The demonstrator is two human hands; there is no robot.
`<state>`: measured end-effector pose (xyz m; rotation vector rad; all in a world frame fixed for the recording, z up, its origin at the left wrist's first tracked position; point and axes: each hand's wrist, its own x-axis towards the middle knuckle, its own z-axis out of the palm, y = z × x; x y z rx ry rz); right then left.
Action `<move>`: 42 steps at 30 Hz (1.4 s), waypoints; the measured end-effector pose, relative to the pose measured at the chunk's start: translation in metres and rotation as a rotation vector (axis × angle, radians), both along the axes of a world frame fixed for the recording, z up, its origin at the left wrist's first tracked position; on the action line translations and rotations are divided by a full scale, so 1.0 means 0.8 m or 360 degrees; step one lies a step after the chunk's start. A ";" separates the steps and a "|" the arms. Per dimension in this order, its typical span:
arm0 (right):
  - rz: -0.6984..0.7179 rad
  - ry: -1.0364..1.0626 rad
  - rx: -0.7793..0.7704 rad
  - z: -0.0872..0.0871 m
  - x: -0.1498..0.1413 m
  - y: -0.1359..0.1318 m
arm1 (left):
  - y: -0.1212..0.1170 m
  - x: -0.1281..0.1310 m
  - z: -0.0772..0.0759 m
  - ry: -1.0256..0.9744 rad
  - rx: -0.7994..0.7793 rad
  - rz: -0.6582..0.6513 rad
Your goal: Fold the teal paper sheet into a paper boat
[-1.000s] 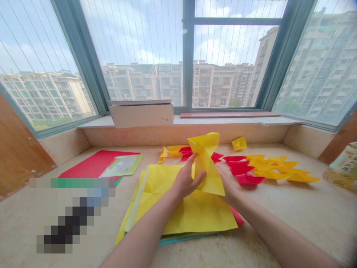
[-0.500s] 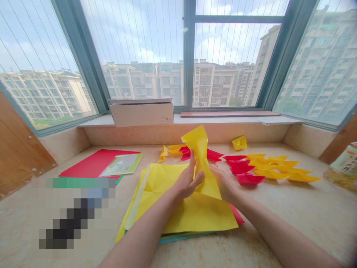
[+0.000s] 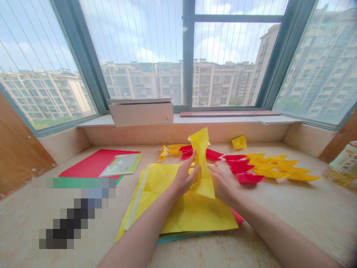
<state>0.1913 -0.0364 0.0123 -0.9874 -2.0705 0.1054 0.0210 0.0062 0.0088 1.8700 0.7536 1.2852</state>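
Hands (image 3: 183, 179): 2. Yellow fold, held (image 3: 205, 173): 1. Paper stack (image 3: 200, 215): 1. Packet (image 3: 122, 166): 1. Box (image 3: 142, 114): 1. Jar (image 3: 345, 167): 1. Red boats, right (image 3: 250, 178): 3. Yellow boats, right (image 3: 303, 176): at least 6, overlapping. Lone yellow boat, rear (image 3: 239, 143): 1. Pieces behind fold: partly hidden, count unclear.

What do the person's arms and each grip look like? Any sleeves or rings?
The left arm and right arm are bare, narrowing toward the wrists. No sleeves or bracelets show. The left grip and right grip have no gloves; no rings show, though parts are hidden.
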 end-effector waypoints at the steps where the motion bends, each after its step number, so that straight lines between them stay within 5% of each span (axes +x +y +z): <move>1: -0.0027 -0.0034 -0.0019 -0.003 0.001 0.002 | 0.001 0.000 0.000 -0.0068 -0.0038 -0.0037; 8: -0.0495 0.0230 -0.0030 -0.017 0.016 0.021 | 0.013 0.003 -0.005 -0.0567 -0.0234 -0.0142; 15: -0.0588 0.0685 -0.0107 -0.002 0.029 0.030 | 0.014 0.002 -0.001 -0.0885 -0.0621 -0.0060; 29: -0.0566 0.0923 -0.0122 0.022 0.073 0.042 | 0.033 -0.026 0.015 -0.0501 -0.0079 0.0732; 42: -0.0377 0.1206 -0.0540 0.028 0.058 0.037 | 0.034 -0.013 0.006 -0.1001 -0.0444 0.0395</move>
